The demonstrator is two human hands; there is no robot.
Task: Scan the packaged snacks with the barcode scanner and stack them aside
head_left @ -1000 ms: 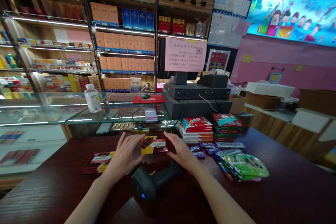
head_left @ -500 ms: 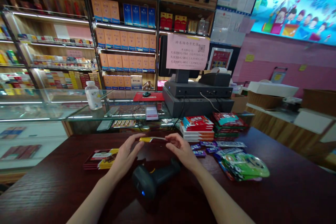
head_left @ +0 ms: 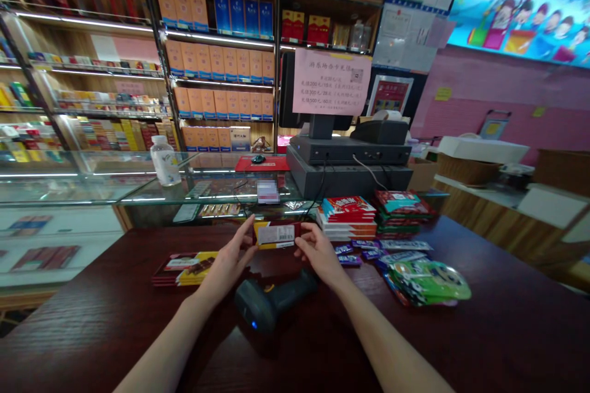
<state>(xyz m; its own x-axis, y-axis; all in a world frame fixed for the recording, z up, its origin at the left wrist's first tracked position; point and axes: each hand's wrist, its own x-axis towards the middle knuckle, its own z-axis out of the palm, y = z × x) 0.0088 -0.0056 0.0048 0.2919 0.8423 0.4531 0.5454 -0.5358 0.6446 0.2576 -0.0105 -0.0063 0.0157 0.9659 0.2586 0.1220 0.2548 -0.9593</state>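
Note:
Both hands hold a flat chocolate bar packet [head_left: 276, 235] upright by its short ends, with its white barcode label facing me. My left hand [head_left: 228, 261] pinches the left end, and my right hand [head_left: 318, 256] grips the right end. Just below them, a dark handheld barcode scanner [head_left: 271, 302] lies on its side on the dark wooden counter [head_left: 92, 325], with a blue light glowing near its head. Left of my left hand lies a low stack of similar chocolate bars [head_left: 187, 269]. Nothing hides the packet's label.
Right of my right hand stand stacks of red boxed chocolate [head_left: 345, 218], small purple packets [head_left: 349, 253] and green snack pouches [head_left: 426, 279]. Behind the counter are a glass display case [head_left: 138, 190], a cash register [head_left: 348, 166] and shelves of boxed goods [head_left: 216, 73].
The packet has turned over, from its chocolate-pictured face through edge-on to its barcode side. Both hands have rotated with it, and the view has tilted slightly.

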